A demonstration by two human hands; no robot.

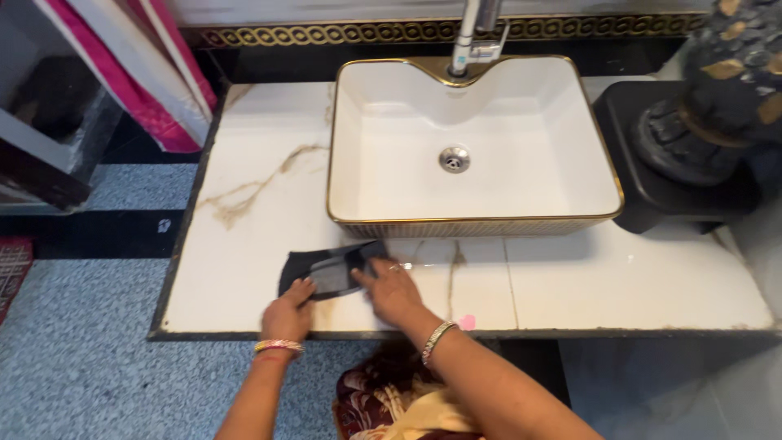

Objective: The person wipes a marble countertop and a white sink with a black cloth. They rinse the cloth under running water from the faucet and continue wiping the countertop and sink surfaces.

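We take the basin point(476, 138) as our landmark, white, rectangular, gold-rimmed, sitting on the marble-look counter point(244, 187). Far left of the basin, off the counter, pink and white fabric point(163, 73) hangs down. Just in front of the basin's left front corner lies the dark cloth point(326, 273), flat on the counter, and both hands are on it. Our left hand point(289, 310) sits at the cloth's near-left edge, fingers pressed together and flat, pinning it down, probably so it does not slide. Our right hand point(393, 289) is at the cloth's right end, closest to the basin front, fingers bunched and pressing down on the fabric; we cannot tell if it pinches a fold or just pushes. Bangles ring both wrists. The cloth's long axis runs left to right, roughly parallel to the basin's front wall, tilted slightly, with its right end angled up toward the basin. A small pink thing point(467, 322) rests at the counter's front edge, in front of the basin's middle. Behind the basin, a chrome tap point(476, 33). Right of the basin, a black base point(652, 179) carries a dark ornamental object.
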